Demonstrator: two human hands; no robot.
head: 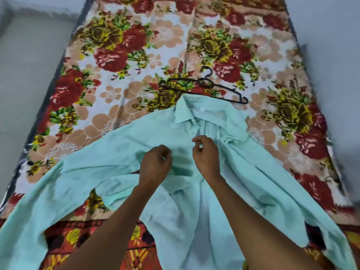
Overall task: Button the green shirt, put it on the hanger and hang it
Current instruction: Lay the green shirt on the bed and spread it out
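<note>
Green shirt (109, 168) spread collar-up across the bed's (155, 45) near edge, left hand (155, 166) and right hand (206, 154) with fingers pinched at its upper placket, buttoning apparently just begun; black hanger (204, 84) lies unused just beyond the collar, hanging not yet done.

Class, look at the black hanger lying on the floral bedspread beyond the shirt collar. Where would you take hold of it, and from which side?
Probably the neck just under the hook of the hanger, reached from above, past the green shirt. It lies flat on the bedspread with the hook pointing away, and the near bar touches the collar, so the neck is the free part.
</note>
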